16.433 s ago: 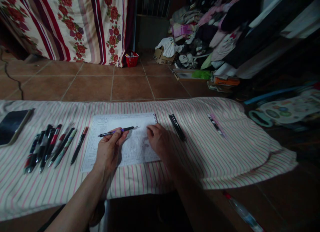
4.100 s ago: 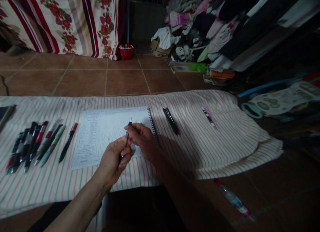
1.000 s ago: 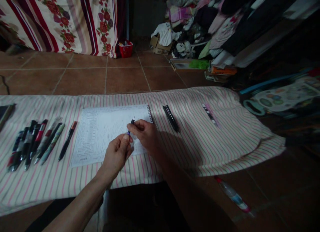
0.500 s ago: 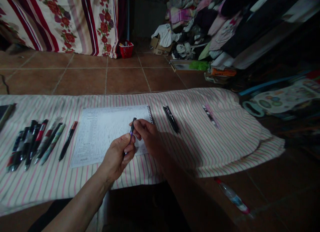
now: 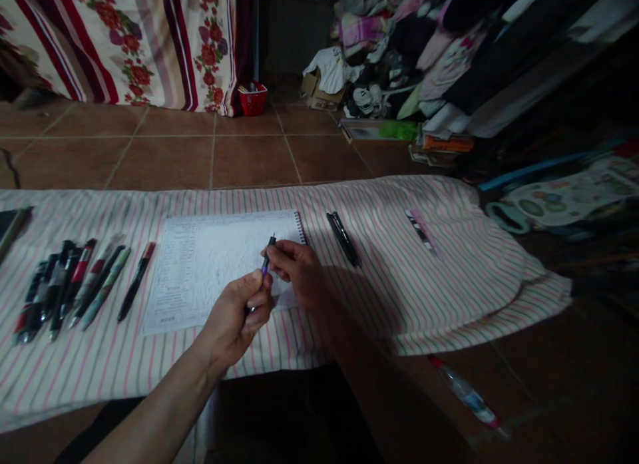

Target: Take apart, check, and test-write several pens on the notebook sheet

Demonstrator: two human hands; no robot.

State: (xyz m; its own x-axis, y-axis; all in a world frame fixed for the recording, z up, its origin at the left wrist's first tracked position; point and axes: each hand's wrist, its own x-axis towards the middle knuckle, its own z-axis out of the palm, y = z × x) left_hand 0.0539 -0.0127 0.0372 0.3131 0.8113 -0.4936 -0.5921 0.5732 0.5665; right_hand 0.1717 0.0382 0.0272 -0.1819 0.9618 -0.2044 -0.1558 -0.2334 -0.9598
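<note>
A pen [image 5: 264,267] with a purple barrel and a dark front end is held above a spiral notebook [image 5: 219,251], its tip pointing up and away. My left hand [image 5: 244,304] is closed around the barrel. My right hand [image 5: 294,264] pinches the dark front part, fingers and thumb pressed together. To the right of the notebook lie black pens [image 5: 343,239], side by side. A black pen with an orange-red end [image 5: 136,282] rests at the notebook's left.
Several pens and markers [image 5: 70,284] lie in a group on the striped cloth [image 5: 449,304]. A pink-and-black packet [image 5: 423,233] is at the right. On the tiled floor are a plastic bottle [image 5: 469,397], a red basket [image 5: 252,99] and heaped clothes [image 5: 389,51].
Both hands and the pen have shifted very slightly to the right. My grip on the pen looks the same, and the other things stay in place.
</note>
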